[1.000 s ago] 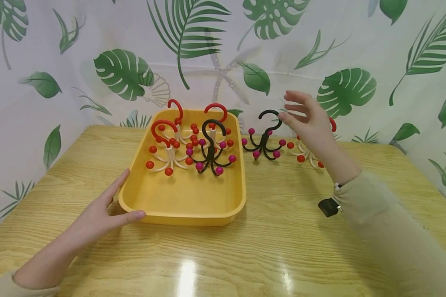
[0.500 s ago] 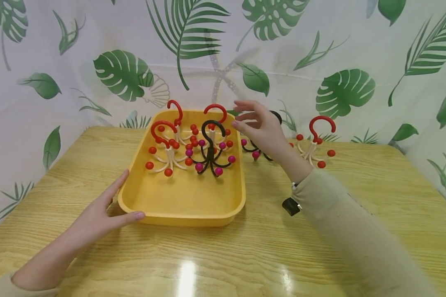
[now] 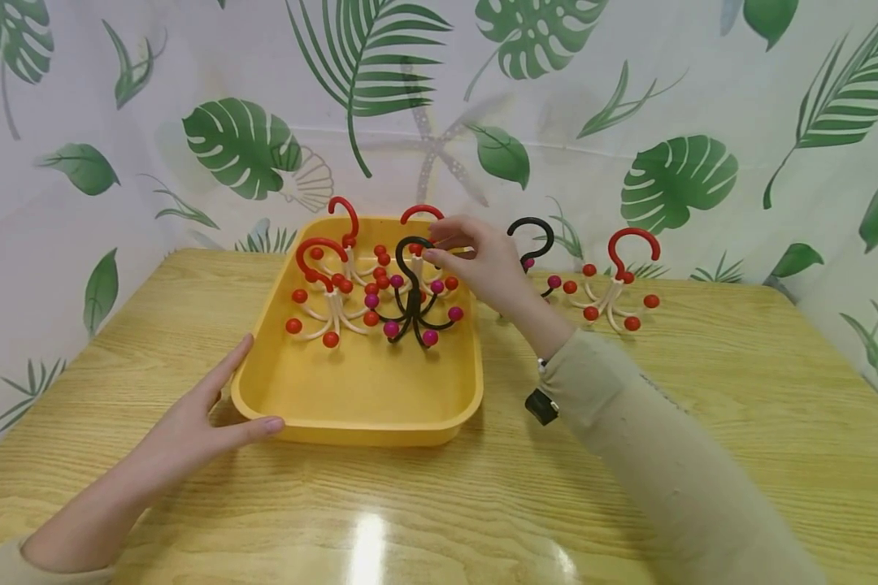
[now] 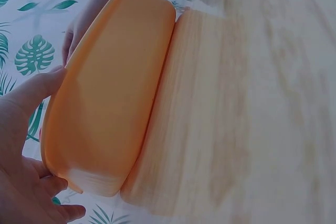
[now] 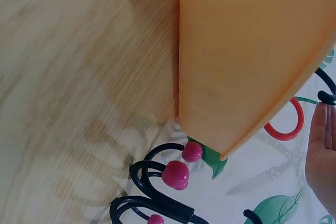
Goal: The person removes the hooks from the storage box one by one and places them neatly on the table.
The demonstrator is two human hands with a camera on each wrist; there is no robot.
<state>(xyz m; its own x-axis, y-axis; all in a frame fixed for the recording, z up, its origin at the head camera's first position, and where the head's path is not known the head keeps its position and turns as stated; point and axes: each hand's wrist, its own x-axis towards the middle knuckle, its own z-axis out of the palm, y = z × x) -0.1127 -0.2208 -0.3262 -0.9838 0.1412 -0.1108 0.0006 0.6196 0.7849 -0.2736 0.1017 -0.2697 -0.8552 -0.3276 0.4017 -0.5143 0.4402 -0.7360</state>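
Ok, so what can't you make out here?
Head: much of the black hanger outside the tray, behind the right hand.
Head: whether that hand grips the other black hanger; it covers the spot.
Left wrist: the inside of the tray, behind its wall.
Right wrist: the base of the red hook, behind the tray; part of the hand, past the right edge.

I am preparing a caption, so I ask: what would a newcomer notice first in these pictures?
Probably the yellow tray on the table, with three red-hooked hangers and one black hanger inside. The right hand is at the black one's hook, while the left hand touches the tray's near left corner. Behind, big green leaves dot the white backdrop.
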